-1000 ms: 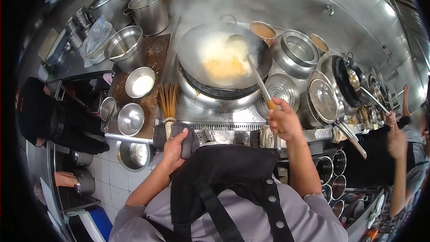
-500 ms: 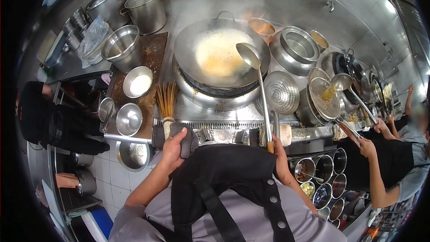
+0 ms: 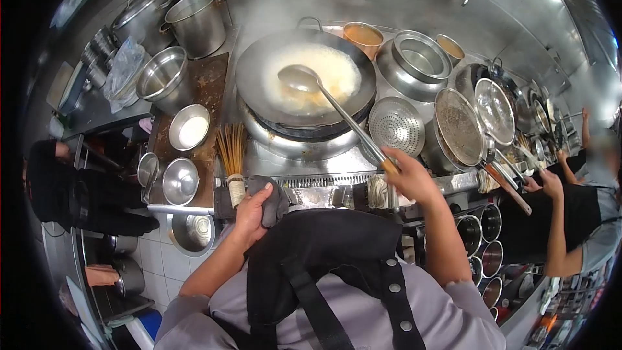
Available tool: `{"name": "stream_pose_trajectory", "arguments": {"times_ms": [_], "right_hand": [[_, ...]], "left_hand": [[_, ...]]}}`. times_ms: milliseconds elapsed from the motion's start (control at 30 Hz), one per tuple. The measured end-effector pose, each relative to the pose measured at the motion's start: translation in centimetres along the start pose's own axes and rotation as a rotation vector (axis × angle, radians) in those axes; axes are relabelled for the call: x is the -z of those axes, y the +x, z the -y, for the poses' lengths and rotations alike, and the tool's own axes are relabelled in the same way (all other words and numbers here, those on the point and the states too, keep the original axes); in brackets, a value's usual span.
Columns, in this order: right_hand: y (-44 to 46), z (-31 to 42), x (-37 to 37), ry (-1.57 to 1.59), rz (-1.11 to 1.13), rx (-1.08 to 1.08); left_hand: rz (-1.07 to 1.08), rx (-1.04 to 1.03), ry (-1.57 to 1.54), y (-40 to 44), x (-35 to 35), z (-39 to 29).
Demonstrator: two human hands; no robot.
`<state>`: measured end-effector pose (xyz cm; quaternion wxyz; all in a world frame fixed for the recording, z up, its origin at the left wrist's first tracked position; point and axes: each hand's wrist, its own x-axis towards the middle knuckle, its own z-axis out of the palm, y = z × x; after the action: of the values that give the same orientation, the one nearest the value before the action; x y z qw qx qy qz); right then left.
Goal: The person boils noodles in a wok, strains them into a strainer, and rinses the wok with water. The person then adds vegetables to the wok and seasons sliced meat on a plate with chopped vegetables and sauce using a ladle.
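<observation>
A large steaming wok (image 3: 256,84) sits on the burner with pale, frothy liquid (image 3: 337,68) and yellowish bits inside. My right hand (image 3: 409,178) is closed around the wooden-ended handle of a ladle (image 3: 298,78), whose bowl is over the liquid in the wok. My left hand (image 3: 251,217) grips a dark grey cloth (image 3: 275,202) at the counter's front edge. Just behind that hand a bundled bamboo brush (image 3: 232,149) stands upright. Right of the wok lies a perforated skimmer (image 3: 396,124).
Metal bowls (image 3: 180,181) and pots (image 3: 195,23) stand at left. Strainers (image 3: 459,126) rest on a pot at right, beside a lidless wide pot (image 3: 414,65). A co-worker (image 3: 570,220) holds a strainer at far right; another person (image 3: 84,191) is at far left.
The ladle has swung from the wok's right side to its middle, and my right hand has moved forward from the counter edge. At right, the co-worker's strainer has come up beside the resting ones.
</observation>
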<state>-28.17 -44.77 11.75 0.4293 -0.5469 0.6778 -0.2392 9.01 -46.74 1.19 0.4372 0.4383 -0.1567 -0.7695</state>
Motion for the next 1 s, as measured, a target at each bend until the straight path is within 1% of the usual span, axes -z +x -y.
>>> {"name": "stream_pose_trajectory", "arguments": {"times_ms": [33,67,100,167,200,267,300,333,367,400,433,467,533,600,700,733,767,833,867,933,967,1000], "right_hand": [[1.6,-0.2,-0.9,0.003,-0.004,0.0],[3.1,-0.2,-2.1,0.025,-0.053,0.021],[4.2,0.1,-3.2,0.048,-0.102,0.045],[3.7,0.2,-5.9,0.092,-0.111,0.045],[3.0,0.0,-6.6,0.129,-0.12,0.045],[0.8,0.5,-6.2,0.454,0.057,-0.045],[0.2,1.9,-4.8,0.462,0.036,-0.127],[0.6,1.8,-3.6,0.47,0.007,-0.135],[1.1,1.5,-2.3,0.524,0.023,-0.076],[1.5,1.0,-1.4,0.574,0.042,-0.011],[2.2,0.5,-1.3,0.543,-0.021,0.033],[2.7,0.0,-0.3,0.544,-0.034,0.033],[4.0,-0.2,2.6,0.376,-0.312,0.061],[5.8,-0.3,7.1,0.19,-0.479,0.044],[11.2,-2.2,14.0,-0.075,-0.657,-0.002],[13.5,-3.4,16.0,-0.149,-0.7,-0.024],[15.0,-3.8,17.5,-0.15,-0.697,-0.019],[17.2,-4.6,19.7,0.032,-0.604,-0.138],[18.2,-5.0,20.7,0.031,-0.598,-0.134],[19.3,-5.8,22.5,0.982,-0.399,-0.225],[19.4,-6.0,23.3,1.315,-0.382,-0.188],[19.0,-6.2,23.8,1.313,-0.377,-0.187]], "left_hand": [[0.028,-0.082,0.03,0.2,-0.8,-0.1],[0.054,-0.165,0.059,0.4,-1.5,-0.4],[0.055,-0.168,0.062,0.8,-2.4,-1.1],[0.091,-0.499,0.277,2.1,-4.7,-3.0],[0.142,-0.585,0.382,2.5,-6.1,-4.4],[0.119,-0.877,0.754,4.5,-8.5,-5.7],[0.153,-0.872,0.756,5.6,-9.1,-5.8],[0.154,-0.769,0.855,6.9,-9.5,-5.5],[0.153,-0.667,0.951,8.1,-9.8,-5.0],[0.177,-0.665,0.951,8.7,-9.9,-4.3],[0.164,-0.851,1.082,8.9,-9.5,-3.5],[0.145,-1.041,1.21,9.1,-9.2,-2.9],[0.154,-1.027,1.209,9.2,-9.5,-2.5],[0.094,-1.02,1.193,9.4,-9.8,-2.2],[0.123,-1.026,1.163,9.7,-9.5,-2.0],[0.134,-1.025,1.171,9.7,-9.5,-2.1],[0.128,-1.027,1.17,9.8,-9.3,-2.2],[0.147,-0.964,1.12,9.7,-8.9,-2.1],[0.139,-0.964,1.119,9.4,-8.7,-2.0],[0.199,-0.776,0.715,8.1,-8.4,-1.8],[0.175,-0.81,0.65,7.3,-7.7,-1.6],[0.17,-0.814,0.649,6.7,-6.4,-0.9]]}}
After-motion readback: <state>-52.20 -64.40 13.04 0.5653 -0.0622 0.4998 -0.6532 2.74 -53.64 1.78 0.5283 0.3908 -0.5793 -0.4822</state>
